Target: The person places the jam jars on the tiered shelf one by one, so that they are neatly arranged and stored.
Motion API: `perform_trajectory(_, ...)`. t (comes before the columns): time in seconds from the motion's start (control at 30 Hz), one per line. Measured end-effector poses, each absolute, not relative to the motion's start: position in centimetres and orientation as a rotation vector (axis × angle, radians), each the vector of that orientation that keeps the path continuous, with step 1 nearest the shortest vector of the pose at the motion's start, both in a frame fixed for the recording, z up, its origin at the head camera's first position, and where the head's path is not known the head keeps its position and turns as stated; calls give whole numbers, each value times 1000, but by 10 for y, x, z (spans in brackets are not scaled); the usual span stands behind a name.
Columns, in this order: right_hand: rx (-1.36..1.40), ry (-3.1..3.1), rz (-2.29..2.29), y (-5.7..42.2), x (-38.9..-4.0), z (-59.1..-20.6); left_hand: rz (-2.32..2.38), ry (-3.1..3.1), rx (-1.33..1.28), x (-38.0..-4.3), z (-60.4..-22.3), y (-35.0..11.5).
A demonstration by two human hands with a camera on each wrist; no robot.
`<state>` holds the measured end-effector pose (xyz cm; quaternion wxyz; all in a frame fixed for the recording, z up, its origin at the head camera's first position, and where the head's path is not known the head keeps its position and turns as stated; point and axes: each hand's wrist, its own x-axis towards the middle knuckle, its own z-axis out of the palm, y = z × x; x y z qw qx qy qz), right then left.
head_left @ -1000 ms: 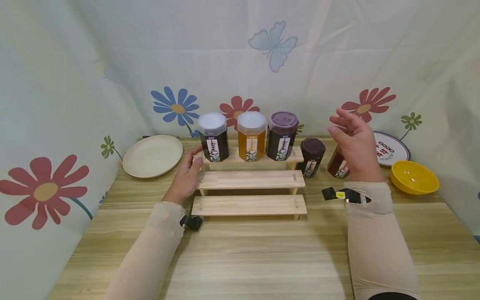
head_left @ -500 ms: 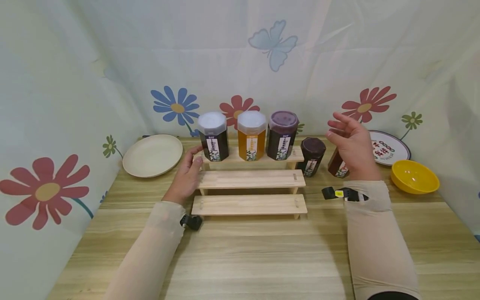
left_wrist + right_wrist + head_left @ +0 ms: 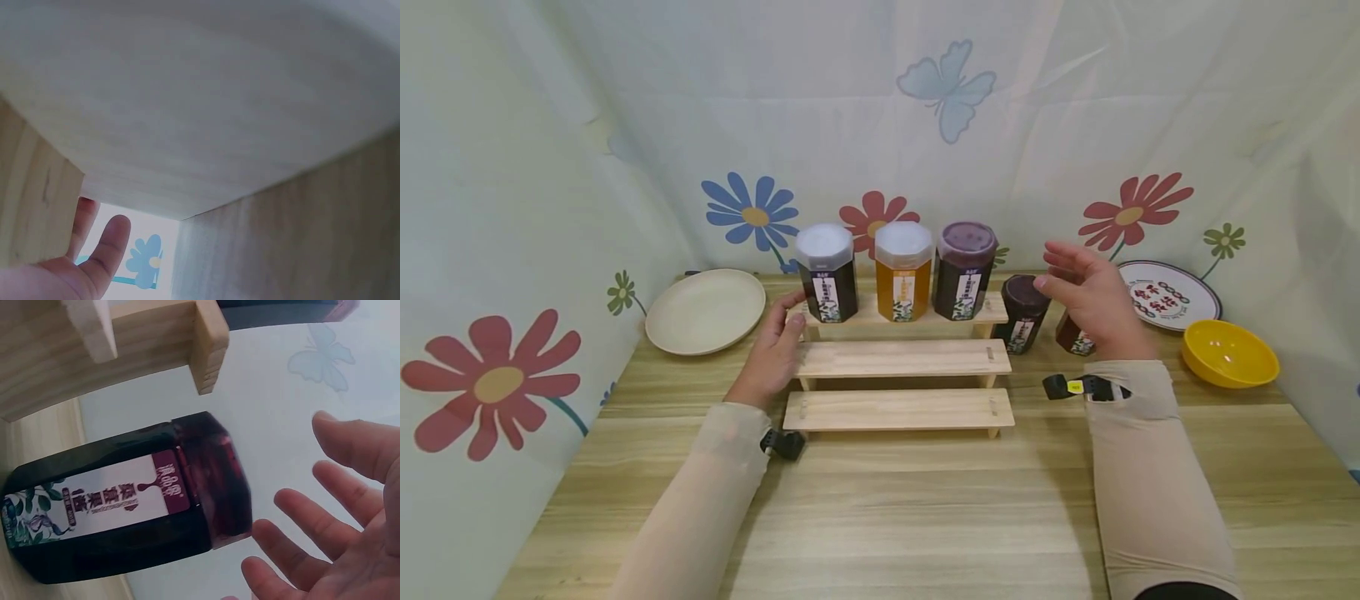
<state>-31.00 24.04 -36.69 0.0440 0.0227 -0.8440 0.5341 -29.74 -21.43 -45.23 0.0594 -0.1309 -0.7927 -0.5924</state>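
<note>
My left hand (image 3: 771, 350) rests at the left end of a three-step wooden rack (image 3: 902, 358), its fingers relaxed beside the top step. In the left wrist view, the thumb (image 3: 109, 250) and a fingertip show past a wooden leg (image 3: 37, 194). To the rack's right, my right hand (image 3: 1097, 300) is spread with nothing in it. Its fingertips are close to the lid of a dark syrup jar (image 3: 1022, 321), which stands upright on the table. The right wrist view shows this jar's label (image 3: 100, 500). Behind the right hand, a reddish-brown jar (image 3: 1073, 333) is partly hidden.
On the top step stand a dark jar with a whitish lid (image 3: 827, 279), an amber jar (image 3: 902, 279) and a dark purple-lidded jar (image 3: 964, 279). A cream plate (image 3: 703, 312) lies left; a patterned plate (image 3: 1172, 296) and yellow bowl (image 3: 1228, 354) lie right.
My right hand has moved left and lower, toward the dark jar beside the rack, uncovering more of the patterned plate. The left hand and the rack have stayed in place.
</note>
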Motion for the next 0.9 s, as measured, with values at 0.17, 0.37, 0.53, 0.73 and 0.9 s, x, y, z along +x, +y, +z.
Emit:
perform_trajectory(0.17,82,-2711,1566,241,-314,-370,-1790,-2400,-399,-298,-452,-215)
perform_trajectory(0.37,137,-2854,1452,242,-319,-375,-1783,-2399,-405,-298,-453,-215)
perform_trajectory(0.53,230,-2891,1490,243,-322,-380,-1792,-2390,-412,-298,-452,-215)
perform_trajectory(0.73,286,-2873,1566,243,-325,-386,-1798,-2387,-417,-298,-452,-214)
perform_trajectory(0.9,296,-2888,1511,242,-326,-389,-1800,-2388,-418,-297,-452,-214)
